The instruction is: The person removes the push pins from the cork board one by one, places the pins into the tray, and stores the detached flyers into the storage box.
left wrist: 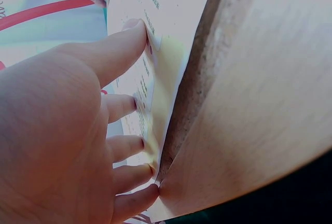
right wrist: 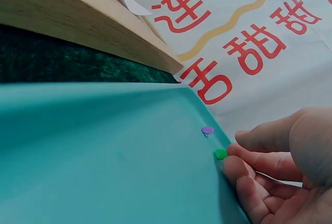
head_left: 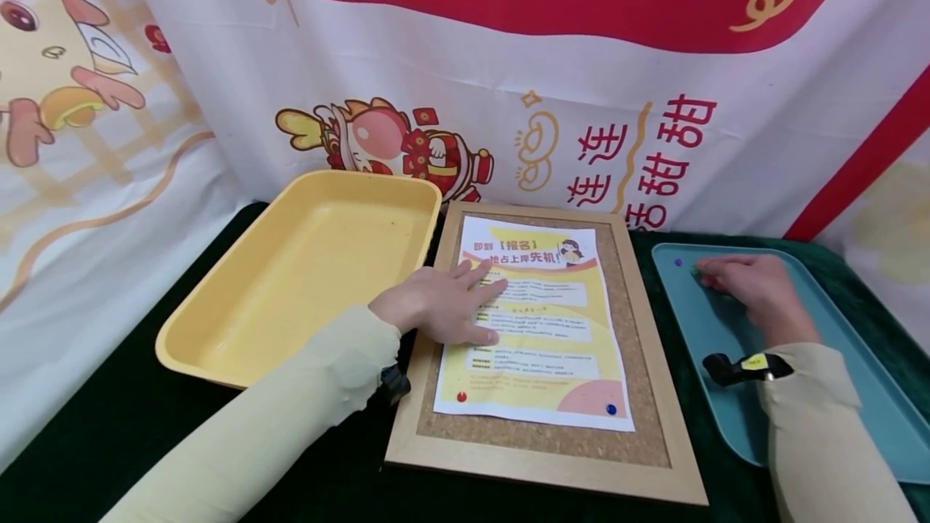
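A printed paper sheet (head_left: 538, 394) lies on a wood-framed cork board (head_left: 643, 434). A red thumbtack (head_left: 461, 397) is at its lower left corner and a blue thumbtack (head_left: 611, 409) at the lower right. With fingers spread, my left hand (head_left: 454, 305) rests on the sheet's left side. My right hand (head_left: 751, 289) is over the far left end of the blue tray (head_left: 734, 418), fingers bent. In the right wrist view, its fingertips (right wrist: 234, 166) meet a green thumbtack (right wrist: 221, 154); whether they pinch it is unclear. A purple thumbtack (right wrist: 207, 130) lies close by in the tray.
To the left of the board, a yellow tray (head_left: 312, 265) stands close against it. Dark green cloth (head_left: 305, 458) covers the table. Behind everything hangs a printed white and red curtain (head_left: 465, 63).
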Motion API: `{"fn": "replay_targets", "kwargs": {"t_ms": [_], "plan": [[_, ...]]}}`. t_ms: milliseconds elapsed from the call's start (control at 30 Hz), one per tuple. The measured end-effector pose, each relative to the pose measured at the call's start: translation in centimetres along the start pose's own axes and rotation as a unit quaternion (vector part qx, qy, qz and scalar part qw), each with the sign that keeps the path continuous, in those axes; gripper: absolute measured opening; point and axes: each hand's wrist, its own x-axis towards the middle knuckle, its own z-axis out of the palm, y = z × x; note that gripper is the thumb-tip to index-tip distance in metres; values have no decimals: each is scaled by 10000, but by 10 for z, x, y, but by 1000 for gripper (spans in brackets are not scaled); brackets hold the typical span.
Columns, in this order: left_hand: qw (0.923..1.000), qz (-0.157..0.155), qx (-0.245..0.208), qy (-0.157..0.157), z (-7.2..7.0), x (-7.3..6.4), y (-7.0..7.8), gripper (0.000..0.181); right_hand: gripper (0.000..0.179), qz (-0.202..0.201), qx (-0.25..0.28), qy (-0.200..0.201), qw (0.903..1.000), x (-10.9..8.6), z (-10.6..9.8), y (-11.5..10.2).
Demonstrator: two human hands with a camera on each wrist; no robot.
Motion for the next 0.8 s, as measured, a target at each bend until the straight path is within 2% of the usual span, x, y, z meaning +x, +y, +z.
{"fn": "replay_targets", "kwargs": {"t_ms": [367, 533, 800], "plan": [[10000, 15, -81, 11, 0, 0, 0, 86, 70, -369, 103, -137, 9992, -6, -2, -5], [10000, 8, -50, 26, 0, 0, 1, 85, 71, -540, 233, -53, 9983, -10, -1, -10], [10000, 17, 42, 34, 1, 1, 0, 85, 82, -681, 663, -208, 9953, -25, 3, -34]]}}
